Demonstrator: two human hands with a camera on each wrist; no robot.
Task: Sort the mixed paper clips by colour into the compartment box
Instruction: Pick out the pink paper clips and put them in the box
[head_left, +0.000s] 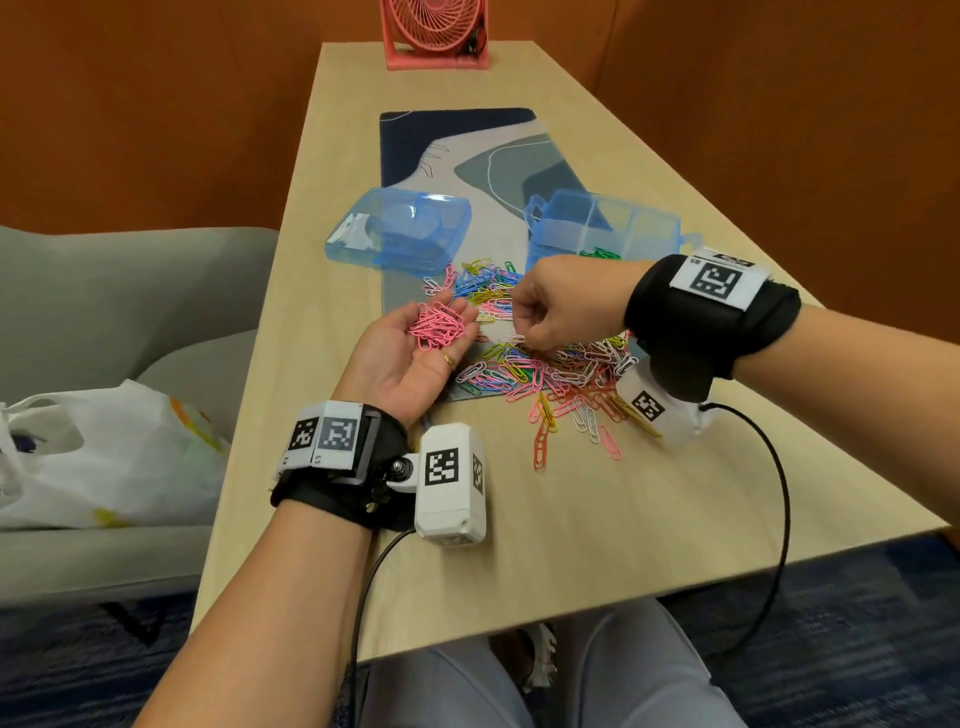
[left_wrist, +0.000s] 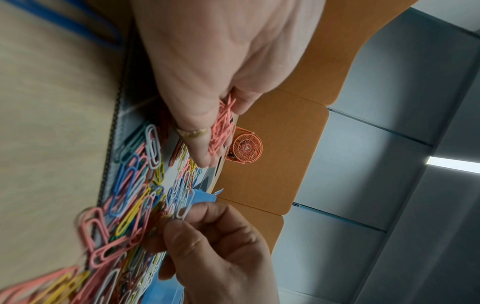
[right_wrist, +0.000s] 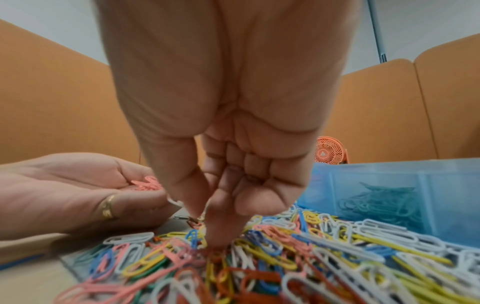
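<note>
My left hand (head_left: 410, 358) lies palm up over the mat's left edge. It cups a small heap of pink paper clips (head_left: 439, 325), which also show against the fingers in the left wrist view (left_wrist: 221, 127). To its right my right hand (head_left: 535, 325) reaches down with curled fingers. Its thumb and forefinger (right_wrist: 207, 232) pinch a clip in the mixed pile of coloured clips (head_left: 550, 369); that clip's colour is hidden. Behind the right hand stands the blue see-through compartment box (head_left: 602, 228), with green clips (head_left: 600, 253) in a near compartment.
A blue lid or second box (head_left: 400, 231) lies left of the compartment box on the patterned mat (head_left: 467, 145). More clips (head_left: 571, 421) spill onto the wooden table. A pink fan (head_left: 436, 31) stands at the far end. On the left, a grey chair holds a white bag (head_left: 93, 457).
</note>
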